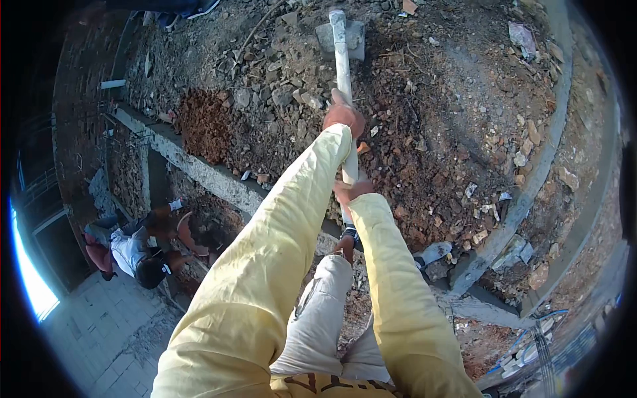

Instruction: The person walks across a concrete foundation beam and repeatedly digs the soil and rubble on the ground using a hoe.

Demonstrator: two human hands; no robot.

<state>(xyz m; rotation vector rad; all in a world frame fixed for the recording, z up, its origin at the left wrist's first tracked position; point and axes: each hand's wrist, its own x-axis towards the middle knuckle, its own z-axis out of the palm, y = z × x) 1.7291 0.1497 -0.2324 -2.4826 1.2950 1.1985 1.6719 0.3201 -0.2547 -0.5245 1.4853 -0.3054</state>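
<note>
A hoe [342, 66] with a pale handle stretches away in front of me. Its grey square blade [358, 41] rests on the soil at the far end. My left hand [344, 118] is closed round the middle of the handle. Nearer to my body, my right hand [353, 188] grips the lower handle, its fingers partly hidden by the sleeve. Loose stones [284, 96] lie left of the hoe, and dark broken soil [398, 126] lies to its right.
Concrete beams [192, 159] edge the soil at left and right [541, 172]. At the lower left, another person [138, 255] bends beside a reddish pan [192, 232]. Part of someone's dark clothing [179, 6] shows at the top. My shoe [434, 252] is near the front beam.
</note>
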